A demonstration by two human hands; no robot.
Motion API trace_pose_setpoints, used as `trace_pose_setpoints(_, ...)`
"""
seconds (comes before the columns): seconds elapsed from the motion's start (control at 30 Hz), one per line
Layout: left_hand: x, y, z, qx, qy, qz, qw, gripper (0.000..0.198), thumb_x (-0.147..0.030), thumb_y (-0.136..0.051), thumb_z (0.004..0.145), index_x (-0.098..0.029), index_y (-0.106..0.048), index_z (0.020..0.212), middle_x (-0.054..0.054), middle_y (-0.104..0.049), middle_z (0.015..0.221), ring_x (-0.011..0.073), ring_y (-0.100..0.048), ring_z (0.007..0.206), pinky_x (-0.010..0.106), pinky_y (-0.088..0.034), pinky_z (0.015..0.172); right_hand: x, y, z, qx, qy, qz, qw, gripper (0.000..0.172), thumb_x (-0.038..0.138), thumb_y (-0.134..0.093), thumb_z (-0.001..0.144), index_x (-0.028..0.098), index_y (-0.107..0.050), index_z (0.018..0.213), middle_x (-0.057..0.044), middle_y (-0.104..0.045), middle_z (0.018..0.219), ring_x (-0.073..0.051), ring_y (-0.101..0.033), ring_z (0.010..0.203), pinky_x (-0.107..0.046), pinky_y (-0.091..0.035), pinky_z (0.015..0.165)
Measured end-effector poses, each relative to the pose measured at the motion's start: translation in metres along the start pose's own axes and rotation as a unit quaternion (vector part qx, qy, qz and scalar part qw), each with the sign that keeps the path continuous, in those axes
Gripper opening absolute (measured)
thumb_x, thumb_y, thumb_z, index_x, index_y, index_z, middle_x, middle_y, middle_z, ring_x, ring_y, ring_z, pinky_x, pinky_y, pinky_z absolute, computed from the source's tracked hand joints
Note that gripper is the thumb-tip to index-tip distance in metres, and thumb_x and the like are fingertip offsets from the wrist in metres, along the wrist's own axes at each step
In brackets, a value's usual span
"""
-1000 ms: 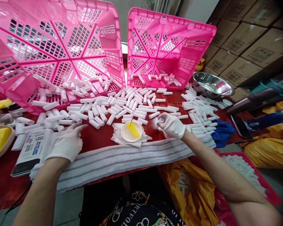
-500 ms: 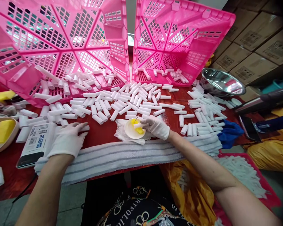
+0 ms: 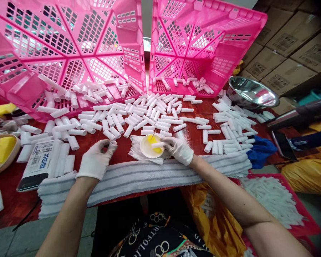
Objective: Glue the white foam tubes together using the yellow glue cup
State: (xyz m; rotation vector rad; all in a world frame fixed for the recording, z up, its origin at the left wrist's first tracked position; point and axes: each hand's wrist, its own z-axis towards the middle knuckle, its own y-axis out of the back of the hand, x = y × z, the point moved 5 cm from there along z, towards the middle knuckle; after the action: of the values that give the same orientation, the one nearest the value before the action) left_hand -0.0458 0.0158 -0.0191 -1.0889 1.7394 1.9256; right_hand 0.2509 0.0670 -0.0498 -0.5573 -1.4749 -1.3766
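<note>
Both my hands wear white gloves. My right hand holds a short white tube with its end over a small white dish of yellow paste, which sits on folded paper. My left hand pinches another white tube at its fingertips, just left of the dish. Many loose white tubes lie across the red table behind the dish. A grey-striped white towel lies along the table's near edge under both wrists.
Two pink plastic crates, left and right, stand tipped at the back with tubes in them. A steel bowl sits back right. A phone and yellow sponges lie left. A red tray of white pieces sits low right.
My left hand moved right from beside the phone and now pinches a tube. My right hand came left from the tube pile with a tube and holds it at the dish.
</note>
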Motion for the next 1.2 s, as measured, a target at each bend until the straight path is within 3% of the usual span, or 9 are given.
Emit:
trace_pose_setpoints(0.13,-0.017,-0.018,-0.014,0.034,0.007,-0.161,0.986,0.049,-0.057,-0.051,0.074,-0.016,-0.056,0.100,0.003,-0.063,0.085,0.0133,-0.056,0.072,0.026,-0.045,0.072,0.003,0.000,-0.003,-0.025,0.018,-0.040,0.999,0.021,0.034,-0.062,0.075,0.020,-0.067,0.089,-0.006,-0.065,0.091,-0.018,-0.061,0.084,-0.034,-0.050,0.080)
trace_pose_setpoints(0.33,-0.044,-0.027,-0.037,0.046,-0.006,-0.225,0.973,0.049,-0.058,-0.053,0.073,-0.018,-0.054,0.101,0.001,-0.062,0.079,0.0122,-0.057,0.070,0.025,-0.045,0.071,0.005,0.001,-0.008,-0.003,0.011,-0.047,0.999,0.030,0.033,-0.061,0.077,0.018,-0.063,0.103,-0.007,-0.065,0.097,-0.016,-0.061,0.086,-0.030,-0.049,0.079)
trace_pose_setpoints(0.53,-0.047,-0.047,-0.044,0.122,0.046,-0.290,0.948,0.053,-0.059,-0.051,0.074,-0.016,-0.047,0.105,0.003,-0.062,0.076,0.0137,-0.060,0.064,0.028,-0.048,0.065,0.018,0.000,-0.021,-0.040,0.071,-0.117,0.990,0.018,0.036,-0.069,0.069,0.020,-0.067,0.075,-0.004,-0.062,0.082,-0.013,-0.057,0.073,-0.027,-0.047,0.069)
trace_pose_setpoints(0.67,-0.050,-0.054,-0.048,0.127,-0.002,-0.241,0.962,0.049,-0.052,-0.057,0.072,-0.015,-0.051,0.103,0.009,-0.063,0.098,0.0170,-0.061,0.084,0.031,-0.048,0.078,0.030,0.011,-0.034,-0.080,-0.022,0.039,0.996,0.029,0.041,-0.072,0.064,0.018,-0.062,0.080,-0.004,-0.062,0.083,-0.013,-0.059,0.072,-0.025,-0.048,0.065)
trace_pose_setpoints(0.77,-0.064,-0.059,-0.058,0.158,-0.043,-0.189,0.968,0.040,-0.045,-0.057,0.074,-0.017,-0.054,0.101,0.008,-0.064,0.103,0.0180,-0.059,0.095,0.030,-0.044,0.087,0.037,0.015,-0.040,-0.086,-0.135,0.139,0.977,0.034,0.048,-0.062,0.072,0.017,-0.058,0.084,-0.001,-0.061,0.068,-0.010,-0.055,0.055,-0.021,-0.043,0.049)
trace_pose_setpoints(0.93,-0.091,-0.063,-0.075,0.225,-0.116,-0.175,0.951,0.034,-0.042,-0.051,0.079,-0.017,-0.056,0.101,0.006,-0.065,0.100,0.0169,-0.060,0.092,0.027,-0.044,0.084,0.047,0.012,-0.042,-0.060,-0.201,0.116,0.971,0.041,0.057,-0.052,0.076,0.016,-0.057,0.078,0.004,-0.051,0.048,-0.007,-0.039,0.036,-0.020,-0.028,0.036)
trace_pose_setpoints(1.03,-0.093,-0.065,-0.078,0.221,-0.130,-0.142,0.956,0.036,-0.046,-0.044,0.082,-0.017,-0.059,0.095,0.006,-0.067,0.090,0.0171,-0.061,0.083,0.026,-0.045,0.076,0.061,0.014,-0.043,-0.071,-0.129,-0.033,0.989,0.038,0.053,-0.049,0.080,0.017,-0.059,0.073,0.001,-0.057,0.054,-0.008,-0.047,0.045,-0.021,-0.034,0.044)
trace_pose_setpoints(1.1,-0.089,-0.069,-0.077,0.201,-0.099,-0.099,0.969,0.044,-0.051,-0.036,0.085,-0.016,-0.061,0.081,0.005,-0.066,0.075,0.0174,-0.060,0.071,0.026,-0.043,0.067,0.074,0.014,-0.046,-0.083,-0.014,-0.171,0.982,0.037,0.047,-0.045,0.083,0.017,-0.059,0.066,-0.001,-0.058,0.057,-0.010,-0.050,0.052,-0.022,-0.035,0.050)
trace_pose_setpoints(1.2,-0.087,-0.079,-0.080,0.204,-0.041,-0.076,0.975,0.057,-0.052,-0.023,0.087,-0.015,-0.061,0.066,0.006,-0.063,0.060,0.0168,-0.057,0.058,0.027,-0.041,0.058,0.092,0.009,-0.057,-0.119,0.177,-0.352,0.911,0.039,0.039,-0.041,0.085,0.017,-0.054,0.055,-0.004,-0.053,0.052,-0.013,-0.047,0.055,-0.026,-0.032,0.054)
